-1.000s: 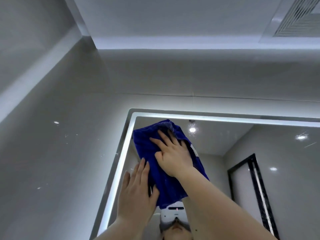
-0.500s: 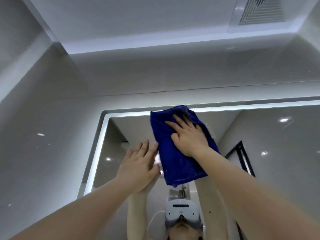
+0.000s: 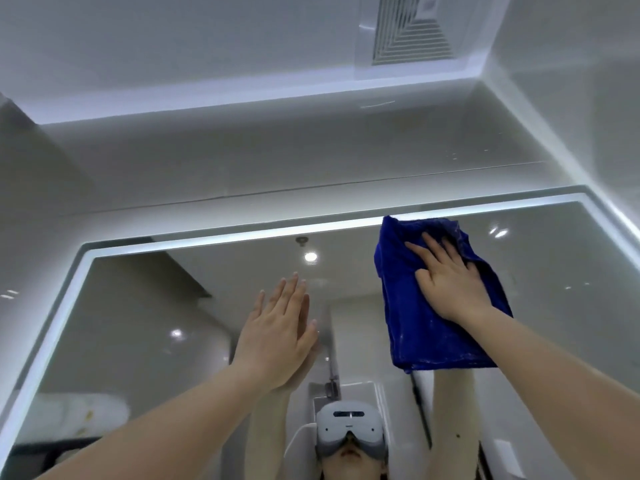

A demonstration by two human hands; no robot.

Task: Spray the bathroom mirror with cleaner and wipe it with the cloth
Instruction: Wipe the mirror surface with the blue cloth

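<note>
The bathroom mirror [image 3: 149,327] fills the lower half of the view, framed by a lit white strip along its top and left edges. A folded blue cloth [image 3: 429,327] lies flat against the glass near the mirror's top right, just under the lit strip. My right hand [image 3: 446,278] presses on the cloth with straight, spread fingers. My left hand [image 3: 277,334] rests flat on the bare glass near the middle, fingers straight and together. No spray bottle is in view.
Glossy grey wall tiles [image 3: 242,161] run above the mirror up to a white ceiling with a vent grille [image 3: 408,29]. The mirror reflects my raised arms, a white headset [image 3: 349,427] and small ceiling lights.
My right hand has slid the blue cloth rightward along the top of the mirror, from the top left corner toward the right. My left hand stays flat on the glass, now farther from the cloth.
</note>
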